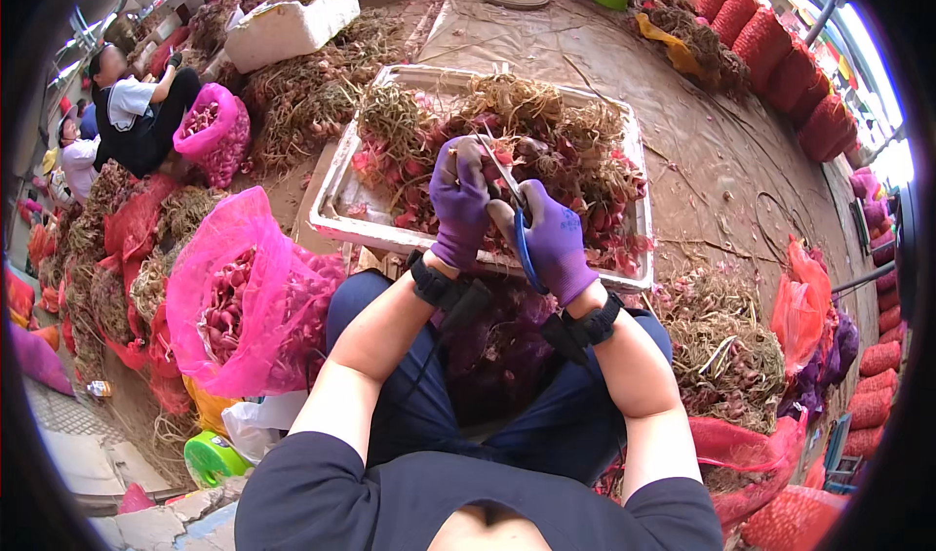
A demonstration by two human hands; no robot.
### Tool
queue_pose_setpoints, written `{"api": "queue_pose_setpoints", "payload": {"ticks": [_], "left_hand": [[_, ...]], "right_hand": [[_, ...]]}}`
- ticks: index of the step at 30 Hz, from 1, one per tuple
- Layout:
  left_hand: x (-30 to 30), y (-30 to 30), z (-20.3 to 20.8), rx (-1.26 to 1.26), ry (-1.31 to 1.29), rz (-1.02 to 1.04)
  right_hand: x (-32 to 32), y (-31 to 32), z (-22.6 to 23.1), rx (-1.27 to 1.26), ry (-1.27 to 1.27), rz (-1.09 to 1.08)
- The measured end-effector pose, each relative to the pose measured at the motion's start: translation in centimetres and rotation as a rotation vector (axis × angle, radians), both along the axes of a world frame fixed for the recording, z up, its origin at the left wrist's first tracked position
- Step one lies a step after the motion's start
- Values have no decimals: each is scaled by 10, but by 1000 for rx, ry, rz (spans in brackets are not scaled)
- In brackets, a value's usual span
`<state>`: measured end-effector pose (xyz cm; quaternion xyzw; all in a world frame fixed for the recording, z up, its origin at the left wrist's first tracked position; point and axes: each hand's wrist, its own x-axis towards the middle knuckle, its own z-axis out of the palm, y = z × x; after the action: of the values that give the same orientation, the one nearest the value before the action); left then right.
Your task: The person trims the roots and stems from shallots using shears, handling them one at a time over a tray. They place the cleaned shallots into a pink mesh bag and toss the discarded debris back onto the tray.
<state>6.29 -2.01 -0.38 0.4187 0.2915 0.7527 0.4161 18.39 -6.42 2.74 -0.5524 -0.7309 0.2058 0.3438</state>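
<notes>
My right hand (556, 234), in a purple glove, is closed round the blue handles of a pair of scissors (508, 175). The blades point up and left, toward the fingers of my left hand (460, 200). That hand wears a matching glove, and its fingers are curled together; what they hold is hidden. Both hands are above the near part of a white foam tray (346, 221). Heaped in the tray are reddish-purple shallots (606, 210) with dry, straw-coloured tops and roots, along with loose red skins.
A pink mesh bag (255, 297) of shallots stands at my left, near a green container (213, 458). Bundled shallots (726, 351) lie at my right. Beyond are a foam box (292, 24), seated people (136, 112) and stacked red sacks (780, 59).
</notes>
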Motion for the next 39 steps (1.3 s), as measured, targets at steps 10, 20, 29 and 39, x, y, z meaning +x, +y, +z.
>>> {"api": "queue_pose_setpoints", "payload": {"ticks": [10,20,29,39], "left_hand": [[-47,28,-5,-710,-759,-922],[-56,31,-12,-468,-790,-1301],[-50,40,-40,-351,-700,-1522],[-49,30,-13,-660,-678,-1194]], "right_hand": [[24,25,-3,404,-109,36],[36,38,-17,505,-301,109],[28,37,-20,478,-313,29],[19,20,-3,319,-175,-26]]}}
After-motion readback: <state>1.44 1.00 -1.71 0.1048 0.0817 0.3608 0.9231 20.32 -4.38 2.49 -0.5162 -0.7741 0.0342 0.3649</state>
